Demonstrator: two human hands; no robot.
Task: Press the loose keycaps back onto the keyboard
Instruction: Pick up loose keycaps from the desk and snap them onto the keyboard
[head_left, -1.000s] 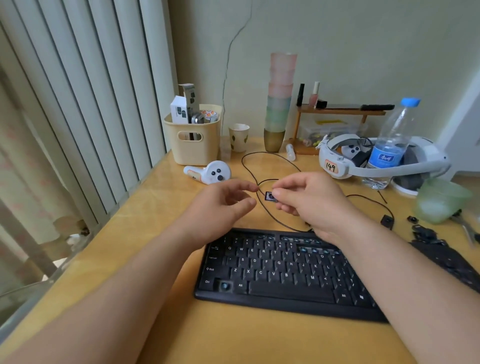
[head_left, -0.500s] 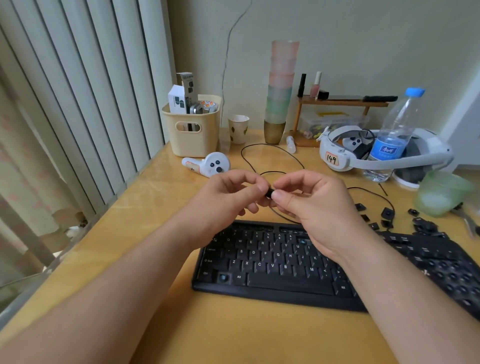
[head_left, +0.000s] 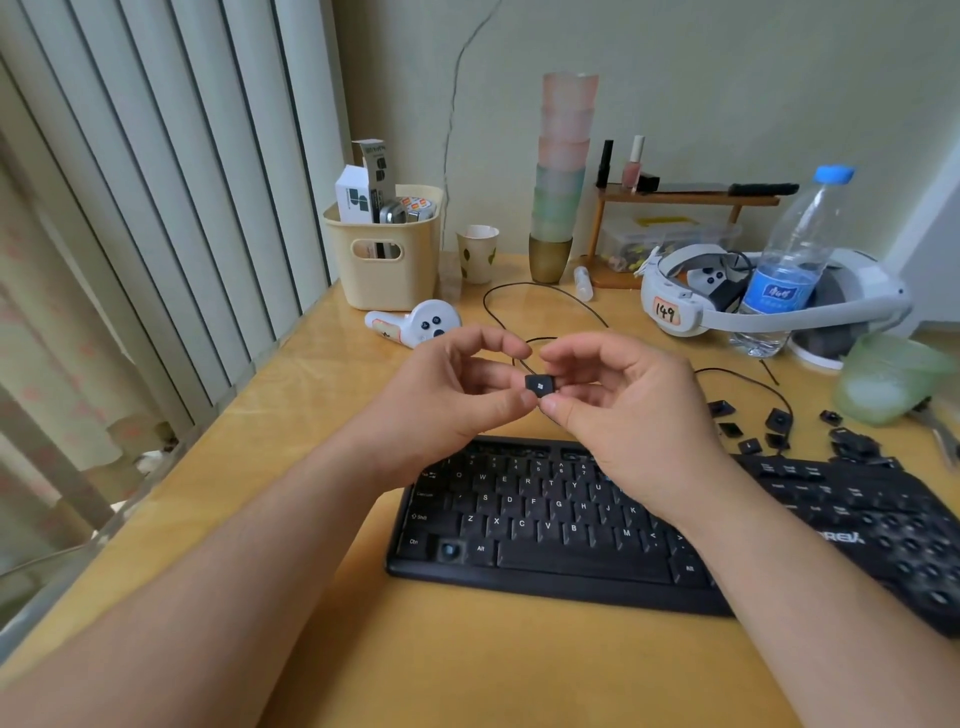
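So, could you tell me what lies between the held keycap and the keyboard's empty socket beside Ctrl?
In the head view, only the left hand and keyboard keys separate the keycap from the socket.

A yellowish wooden table (head_left: 291, 410) carries a black keyboard (head_left: 545, 525) at the front, with a second keyboard (head_left: 893, 525) touching its right end. Loose keycaps (head_left: 779, 418) lie behind that. Farther back stand a cream basket (head_left: 384, 260), a white controller (head_left: 415, 325), a paper cup (head_left: 478, 252), stacked cups (head_left: 561, 176), a water bottle (head_left: 789, 270), a headset (head_left: 691, 306) and a thin black cable (head_left: 540, 291).
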